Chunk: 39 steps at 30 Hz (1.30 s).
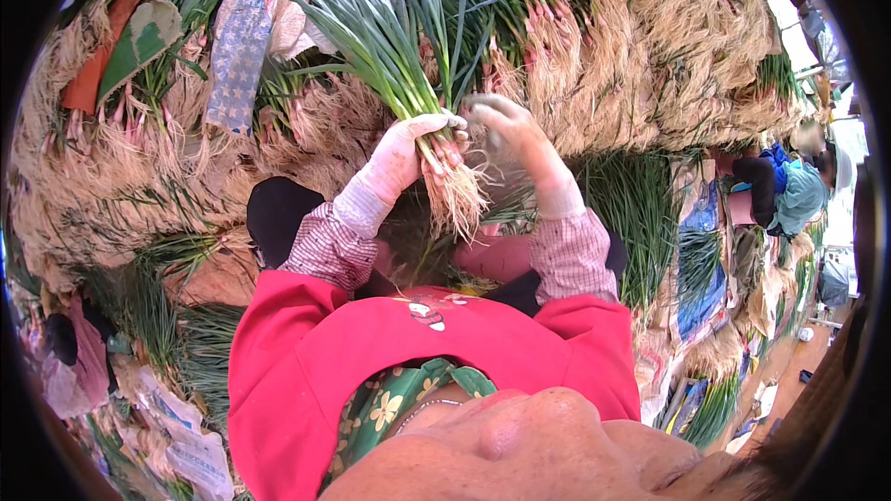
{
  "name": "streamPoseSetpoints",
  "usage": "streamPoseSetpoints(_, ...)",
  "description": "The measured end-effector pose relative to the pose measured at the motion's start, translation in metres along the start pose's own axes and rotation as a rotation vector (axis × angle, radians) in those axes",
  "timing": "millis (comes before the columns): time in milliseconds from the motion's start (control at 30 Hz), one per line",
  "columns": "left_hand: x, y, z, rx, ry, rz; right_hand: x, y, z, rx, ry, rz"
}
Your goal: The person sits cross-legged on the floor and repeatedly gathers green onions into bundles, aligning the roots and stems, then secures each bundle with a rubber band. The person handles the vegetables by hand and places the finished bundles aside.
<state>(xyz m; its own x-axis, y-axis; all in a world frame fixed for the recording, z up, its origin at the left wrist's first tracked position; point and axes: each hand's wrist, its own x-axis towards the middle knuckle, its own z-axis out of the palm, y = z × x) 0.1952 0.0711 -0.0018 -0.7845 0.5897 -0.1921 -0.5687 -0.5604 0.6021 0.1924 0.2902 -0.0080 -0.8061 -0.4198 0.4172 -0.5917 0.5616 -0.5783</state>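
Observation:
A bunch of spring onions [411,83] with pink bulbs is in my left hand [398,156]. That hand wears a soiled pale glove and closes around the lower stalks. The leaves point up and away to the left; the pale roots [456,198] hang toward my lap. Just right of the bunch is my right hand [511,129], motion-blurred, its fingers bent and apart near the bulbs. I see nothing between those fingers, though blur hides whether they touch the bunch. Past both hands lies a long heap of spring onions [550,35], roots facing me.
More onion greens [626,223] lie at my right, beside a blue sheet [699,271]. Cut sack pieces [240,56] rest on the heap. Greens [209,355] and plastic bags [195,459] lie at left. Another person [793,188] sits at far right.

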Motion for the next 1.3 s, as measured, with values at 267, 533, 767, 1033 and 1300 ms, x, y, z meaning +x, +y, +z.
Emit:
streamPoseSetpoints(267,-0.012,-0.002,0.001,0.146,0.129,0.048,0.019,-0.039,0.039,1.282,0.539,0.72)
streamPoseSetpoints(533,-0.023,-0.025,0.014,0.268,0.248,0.015,0.032,-0.028,0.028,-0.212,-0.091,0.419)
streamPoseSetpoints(767,-0.017,-0.028,0.01,0.03,0.188,0.114,0.02,-0.028,0.046,-0.343,0.191,0.148)
streamPoseSetpoints(1033,-0.064,0.034,0.051,-0.163,-0.208,0.38,-0.017,0.013,0.063,0.309,-0.533,0.413)
streamPoseSetpoints(1300,-0.005,0.016,0.012,-0.106,-0.093,0.056,0.107,0.064,-0.092,-0.921,-0.084,0.474)
